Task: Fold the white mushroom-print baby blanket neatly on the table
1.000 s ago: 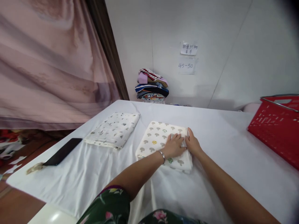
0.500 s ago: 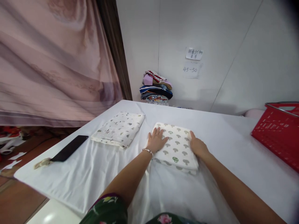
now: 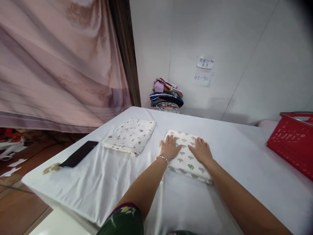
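Note:
In front of me lies a folded white cloth [image 3: 186, 160] printed with grey mushrooms and a few green ones. My left hand [image 3: 170, 147] rests flat on its left side, fingers spread. On its upper right part my right hand [image 3: 201, 150] lies palm down, with the fingers stretched out and the thumb pointing inward. Both hands press on the top layer and cover parts of the print. Left of them, a second folded white cloth [image 3: 130, 135] with small scattered motifs lies apart, touched by neither hand.
A black phone [image 3: 79, 154] with a beige strap lies near the left edge of the white-covered table [image 3: 239, 143]. At the right stands a red basket [image 3: 292, 143]. Beyond the far edge rises a stack of folded fabrics [image 3: 166, 94] by the wall. A pink curtain [image 3: 61, 65] hangs at left.
My right hand has moved from the cloth's right edge onto its top and now lies flat. The left hand stays in place on the cloth. The view has shifted slightly.

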Available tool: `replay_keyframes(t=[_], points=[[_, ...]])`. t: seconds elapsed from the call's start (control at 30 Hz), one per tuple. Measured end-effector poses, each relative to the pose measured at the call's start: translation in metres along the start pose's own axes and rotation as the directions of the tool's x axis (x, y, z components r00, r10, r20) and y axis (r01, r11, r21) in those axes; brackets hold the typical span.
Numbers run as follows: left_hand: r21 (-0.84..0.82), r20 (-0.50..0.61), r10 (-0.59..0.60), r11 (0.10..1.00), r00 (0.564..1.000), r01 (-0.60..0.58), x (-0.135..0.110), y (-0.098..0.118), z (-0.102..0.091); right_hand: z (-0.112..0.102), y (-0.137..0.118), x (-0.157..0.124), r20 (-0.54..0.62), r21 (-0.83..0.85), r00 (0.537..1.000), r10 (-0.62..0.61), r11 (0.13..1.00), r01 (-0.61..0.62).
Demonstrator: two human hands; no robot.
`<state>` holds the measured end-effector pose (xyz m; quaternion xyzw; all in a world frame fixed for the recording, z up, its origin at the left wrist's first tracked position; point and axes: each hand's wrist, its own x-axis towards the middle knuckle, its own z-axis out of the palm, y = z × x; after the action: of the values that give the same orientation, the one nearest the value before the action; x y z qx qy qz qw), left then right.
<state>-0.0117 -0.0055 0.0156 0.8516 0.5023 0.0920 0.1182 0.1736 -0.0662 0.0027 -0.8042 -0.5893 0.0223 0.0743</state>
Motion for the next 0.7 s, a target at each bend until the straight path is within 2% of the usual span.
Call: replay_keyframes(t=[0.13, 0.3, 0.47, 0.6, 0.7], points=[[-0.013, 0.02, -0.01, 1.0, 1.0, 0.01, 0.0, 0.0, 0.001, 0.004, 0.007, 0.002, 0.005, -0.005, 1.0, -0.005, 1.0, 0.005], [-0.029, 0.042, -0.025, 0.999, 0.999, 0.026, 0.003, 0.002, -0.003, -0.007, 0.001, 0.004, 0.041, 0.003, 0.999, -0.003, 1.0, 0.003], [-0.102, 0.175, -0.011, 0.994, 0.985, 0.029, 0.002, -0.013, -0.017, -0.016, -0.005, -0.009, 0.087, 0.022, 0.996, 0.008, 1.0, -0.01], [-0.093, 0.117, -0.036, 0.995, 0.992, 0.047, -0.013, -0.028, -0.019, -0.006, -0.006, -0.034, 0.047, 0.037, 0.998, -0.045, 0.998, 0.043], [-0.136, 0.057, -0.058, 0.989, 0.997, 0.065, -0.021, -0.032, -0.018, -0.008, -0.005, -0.044, 0.071, 0.056, 0.996, -0.059, 0.997, 0.056]])
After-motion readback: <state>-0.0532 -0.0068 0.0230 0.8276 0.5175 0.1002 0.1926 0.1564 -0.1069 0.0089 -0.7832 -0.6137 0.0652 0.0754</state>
